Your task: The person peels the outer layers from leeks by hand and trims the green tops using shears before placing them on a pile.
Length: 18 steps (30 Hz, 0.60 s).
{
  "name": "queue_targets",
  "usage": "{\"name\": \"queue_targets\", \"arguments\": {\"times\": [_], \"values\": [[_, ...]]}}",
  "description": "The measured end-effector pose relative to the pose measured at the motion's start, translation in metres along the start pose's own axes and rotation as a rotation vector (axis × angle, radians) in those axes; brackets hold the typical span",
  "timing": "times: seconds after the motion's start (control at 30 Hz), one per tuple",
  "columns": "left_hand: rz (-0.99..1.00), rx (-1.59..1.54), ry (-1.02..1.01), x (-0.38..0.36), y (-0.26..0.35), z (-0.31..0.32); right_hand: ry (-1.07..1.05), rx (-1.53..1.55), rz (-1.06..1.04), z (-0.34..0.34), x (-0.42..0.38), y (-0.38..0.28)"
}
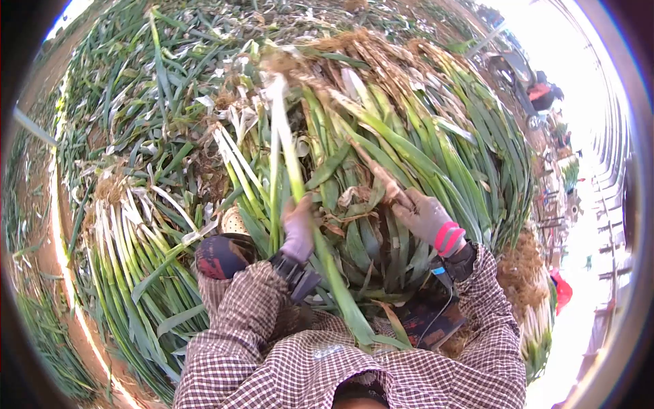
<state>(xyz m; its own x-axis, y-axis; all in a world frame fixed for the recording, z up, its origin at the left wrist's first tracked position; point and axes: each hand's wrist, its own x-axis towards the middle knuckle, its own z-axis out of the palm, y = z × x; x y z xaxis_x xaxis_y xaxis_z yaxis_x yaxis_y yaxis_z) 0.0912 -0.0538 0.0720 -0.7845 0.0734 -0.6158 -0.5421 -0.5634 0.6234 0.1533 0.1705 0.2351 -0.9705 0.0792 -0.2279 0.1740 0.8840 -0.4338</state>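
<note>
My gloved left hand (297, 228) is closed around a long green onion (293, 167). Its white root end points up and away, and its green leaves trail down over my lap. My gloved right hand (426, 219), with a pink band at the wrist, pinches the near end of a withered brown leaf (381, 178). That leaf stretches up and left over the big heap of green onions (436, 150). Several loose white-stemmed onions (238, 163) lie just left of my left hand. The roots of the held onion are blurred.
At the left lies a pile of cleaned green onions (122, 238) with white stems. Stripped leaves (136, 95) litter the ground beyond. On the right, a bundle with brown roots (521, 273) rests near my elbow. Further right are a red item (562, 290) and a vehicle (514, 71).
</note>
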Motion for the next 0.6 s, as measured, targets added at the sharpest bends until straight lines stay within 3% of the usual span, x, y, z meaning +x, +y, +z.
{"name": "queue_targets", "arguments": {"times": [0.07,0.13,0.2,0.23,0.27,0.3,0.33,0.37,0.43,0.5,0.6], "values": [[0.167,0.368,0.033,0.014,-0.020,-0.030,0.033,0.011,0.051,-0.010,-0.005,0.018],[0.731,1.122,0.471,0.043,-0.035,-0.024,0.092,0.021,0.043,-0.024,-0.015,0.025],[0.866,1.038,0.297,0.025,0.003,0.003,0.113,-0.045,0.050,-0.048,-0.022,0.020],[0.975,0.949,0.039,0.018,0.014,0.022,0.126,-0.004,0.055,-0.054,-0.024,0.024],[0.884,0.822,-0.240,0.007,0.021,0.047,0.133,0.037,0.058,-0.058,-0.027,0.028],[0.862,0.917,-0.359,-0.010,0.031,0.077,0.141,0.079,0.053,-0.063,-0.027,0.031],[0.768,0.985,-0.378,-0.012,0.033,0.105,0.151,0.123,0.050,-0.069,-0.026,0.033],[0.507,1.040,-0.410,-0.008,0.039,0.131,0.160,0.169,0.050,-0.075,-0.025,0.035],[0.220,0.869,-0.083,0.028,0.008,0.183,0.168,0.158,0.044,-0.086,-0.026,0.034],[0.156,0.711,-0.143,0.078,-0.044,0.188,0.142,0.042,0.036,-0.090,-0.032,0.032],[0.048,0.535,-0.196,0.060,-0.046,0.150,0.058,-0.072,-0.003,-0.085,-0.042,0.025]]}}
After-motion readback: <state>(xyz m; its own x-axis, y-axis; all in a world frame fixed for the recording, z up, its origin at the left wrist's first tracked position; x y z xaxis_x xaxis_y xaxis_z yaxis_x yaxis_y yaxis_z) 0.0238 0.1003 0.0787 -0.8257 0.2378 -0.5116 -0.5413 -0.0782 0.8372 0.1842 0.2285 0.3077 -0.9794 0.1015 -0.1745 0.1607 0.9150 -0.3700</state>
